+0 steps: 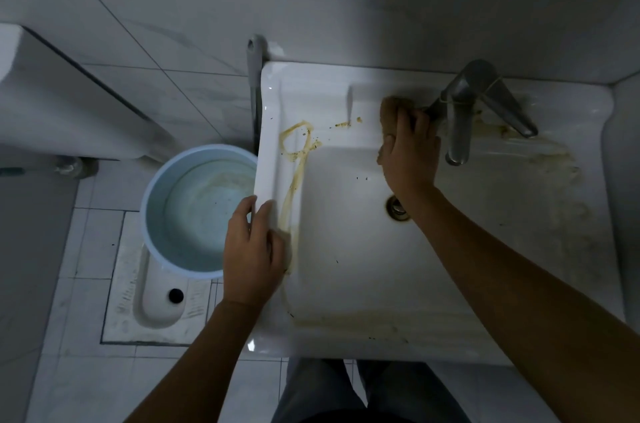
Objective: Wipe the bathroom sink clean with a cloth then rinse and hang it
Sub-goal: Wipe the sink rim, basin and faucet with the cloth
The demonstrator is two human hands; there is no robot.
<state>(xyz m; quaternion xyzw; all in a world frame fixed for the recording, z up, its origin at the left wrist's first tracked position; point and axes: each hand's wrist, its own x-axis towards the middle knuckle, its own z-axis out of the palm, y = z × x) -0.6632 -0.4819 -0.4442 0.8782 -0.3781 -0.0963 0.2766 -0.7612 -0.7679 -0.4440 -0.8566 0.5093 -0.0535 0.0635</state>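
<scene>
A white bathroom sink (332, 100) fills the middle of the view, with yellow-brown grime streaks (294, 159) on its left rim and smears along the front and right ledge. My right hand (408, 149) presses a brownish cloth (389, 111) onto the back ledge of the sink, just left of the metal faucet (460, 118). My left hand (252, 249) rests flat on the sink's left edge, fingers over the rim, holding nothing. The drain (396, 209) lies partly under my right forearm.
A light blue bucket (156, 187) with water stands on the floor left of the sink, over a squat toilet pan (156, 305). A grey pipe (254, 76) runs along the sink's left back corner. Tiled walls close in behind and to the right.
</scene>
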